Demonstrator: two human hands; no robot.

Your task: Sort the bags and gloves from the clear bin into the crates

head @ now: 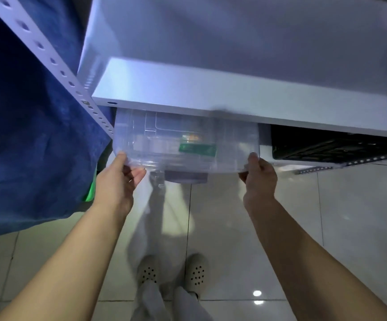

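A clear plastic bin [164, 144] sits on a lower shelf, its front end sticking out from under the white shelf board [211, 93]. A green label and blurred contents show through its wall. My left hand [118, 179] grips the bin's front left corner. At the front right corner, my right hand [261, 174] holds the rim. A black crate [327, 147] stands on the same lower shelf to the right of the bin, mostly hidden by the board above.
A perforated white shelf post [49, 56] runs diagonally at the left, with a blue cloth [25, 135] hanging beside it. Glossy floor tiles [327, 216] lie below, and my feet in pale perforated shoes [171, 272] stand near the shelf.
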